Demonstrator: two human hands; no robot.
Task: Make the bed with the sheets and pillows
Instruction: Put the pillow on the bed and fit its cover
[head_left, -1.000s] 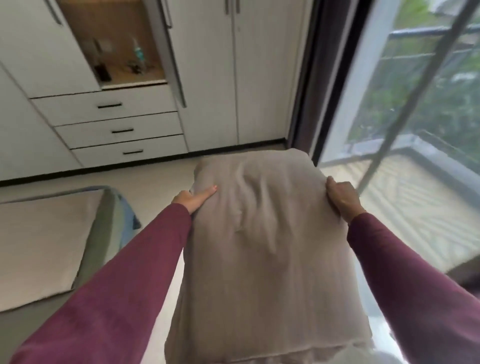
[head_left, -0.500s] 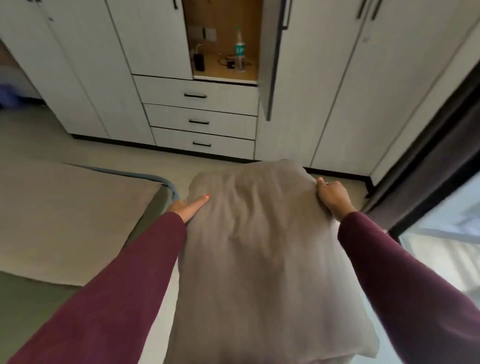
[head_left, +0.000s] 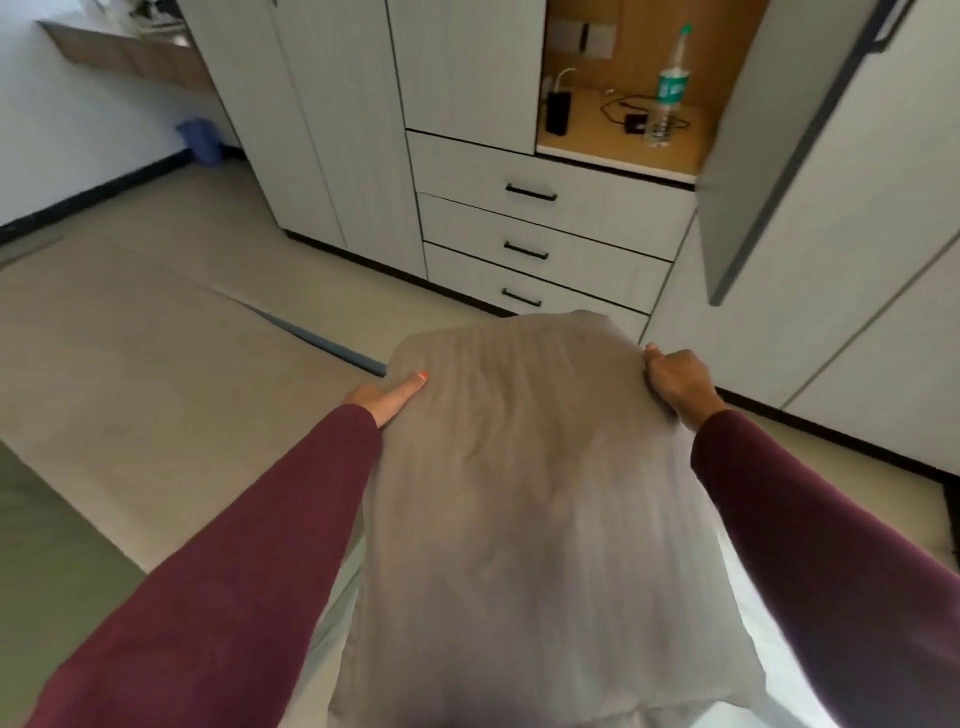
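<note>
Pillow (head_left: 524, 499) held out in front of me, lengthwise, between both hands, off the bed. My left hand (head_left: 385, 399) lies flat along its left edge, fingers straight, pressing inward. My right hand (head_left: 678, 385) curls over the far right corner and grips the fabric. Hands well apart, one per side.

The bed (head_left: 156, 374) lies to my left, covered by a beige sheet (head_left: 130, 332) with a blue edge showing at its far side.

Risks, as I judge them: the left hand only presses, so the pillow may slip or swing down from that side if the pressure eases. Its near end hangs low and out of my sight; it could drag. Setting it down askew could rumple the sheet.

Containers: open wardrobe niche (head_left: 623, 130) holds a water bottle (head_left: 670, 88), upright, a dark box (head_left: 558, 111) and a cable. Three drawers (head_left: 545, 228) below, closed; contents unseen.
</note>
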